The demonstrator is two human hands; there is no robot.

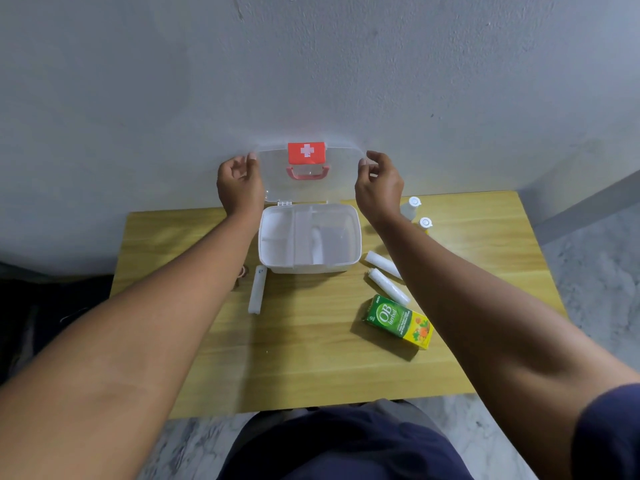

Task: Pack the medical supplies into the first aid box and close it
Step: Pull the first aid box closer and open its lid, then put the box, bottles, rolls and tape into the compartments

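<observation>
A white first aid box (pixel 349 268) stands open at the back of the wooden table, showing its divided inner tray. Its clear lid (pixel 341 174) with a red cross label and red handle stands upright against the wall. My left hand (pixel 239 187) grips the lid's left edge and my right hand (pixel 379 185) grips its right edge. Two white gauze rolls (pixel 382 263) (pixel 388 287) and a green medicine carton (pixel 398 322) lie to the right of the box. A white tube-shaped item (pixel 257 294) lies at its left front. Two small white-capped bottles (pixel 412 206) (pixel 425 224) stand at the back right.
The wooden table (pixel 304 368) is pushed against a grey wall (pixel 311 64). A small brownish object (pixel 242 271) peeks out beside my left forearm. Marble floor shows to the right and below the table's front edge.
</observation>
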